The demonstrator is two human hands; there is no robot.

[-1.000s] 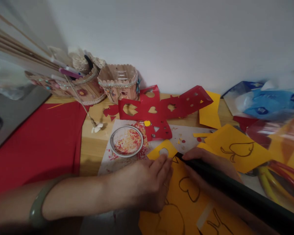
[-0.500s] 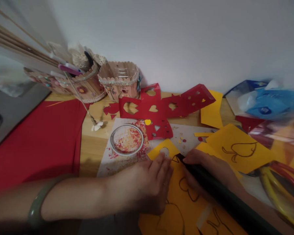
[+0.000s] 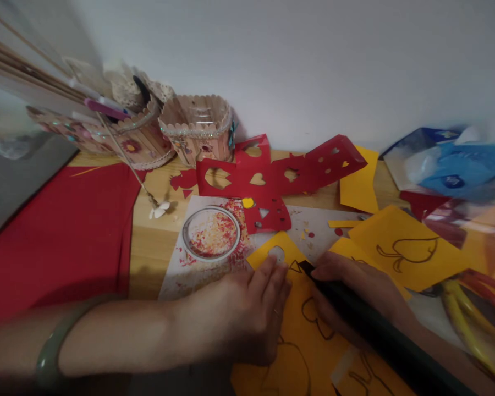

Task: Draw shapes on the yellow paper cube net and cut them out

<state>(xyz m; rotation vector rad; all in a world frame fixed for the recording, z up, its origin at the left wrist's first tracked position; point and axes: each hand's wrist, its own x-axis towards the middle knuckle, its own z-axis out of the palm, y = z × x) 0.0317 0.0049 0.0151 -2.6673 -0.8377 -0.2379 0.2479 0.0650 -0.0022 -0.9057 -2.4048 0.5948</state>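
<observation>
My left hand (image 3: pixel 256 308) lies on a yellow sheet of paper (image 3: pixel 291 308), its fingers together and stretched out, pressing by a round cut-out hole. My right hand (image 3: pixel 355 286) is closed around a thick black pen-shaped tool (image 3: pixel 363 316). The tool's tip rests beside a small drawn triangle (image 3: pixel 296 267) on that sheet. A heart outline (image 3: pixel 315 319) and other black line drawings show lower down, partly covered by the hands. Behind the hands spreads a red cross-shaped paper (image 3: pixel 231 184) with heart, triangle and other cut-out holes.
A round clear lid (image 3: pixel 211 256) holds red and yellow paper bits. Decorated wooden-stick holders (image 3: pixel 196 129) stand by the wall. Red sheets (image 3: pixel 66 242) lie left. On the right are a yellow sheet with a bird drawing (image 3: pixel 404 247), scissors (image 3: pixel 464 313) and a blue plastic pack (image 3: pixel 457 168).
The view has shifted slightly, so the holders and red sheets sit a little further left and higher. Both hands stay nearly in place, the tool tip still beside the triangle.
</observation>
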